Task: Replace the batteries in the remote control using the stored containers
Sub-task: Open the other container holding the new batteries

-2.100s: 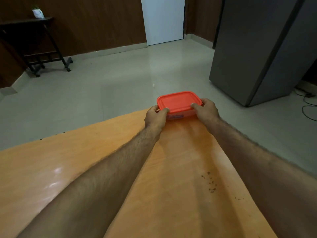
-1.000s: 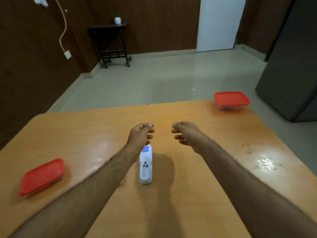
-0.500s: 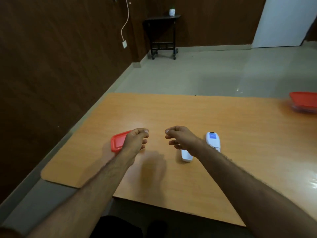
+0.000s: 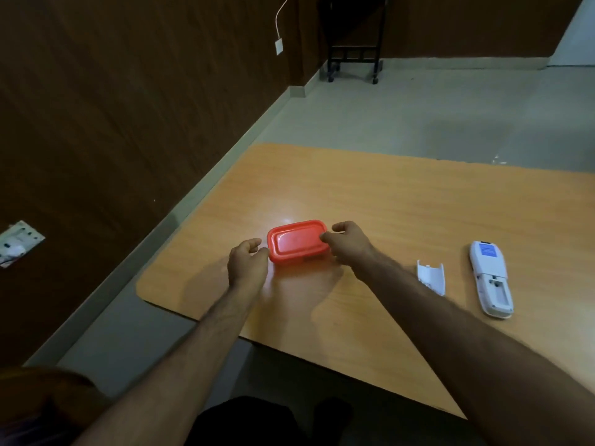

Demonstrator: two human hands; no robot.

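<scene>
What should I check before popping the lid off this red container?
1. Lid on red container: closed, ok.
2. Left hand at the container's left end: touching, ok.
3. Right hand on the right end: fingertips at the lid edge, ok.
4. Remote lying back up, compartment open: ok.
5. Battery cover off, beside the remote: ok.
6. Batteries inside the container: cannot tell.

Desk (image 4: 402, 201): I see orange wood grain, rounded near-left corner.
On it, left: red-lidded container (image 4: 297, 241).
On it, right: white remote (image 4: 491, 278), face down, compartment open.
Between them: its loose battery cover (image 4: 431, 276).
</scene>
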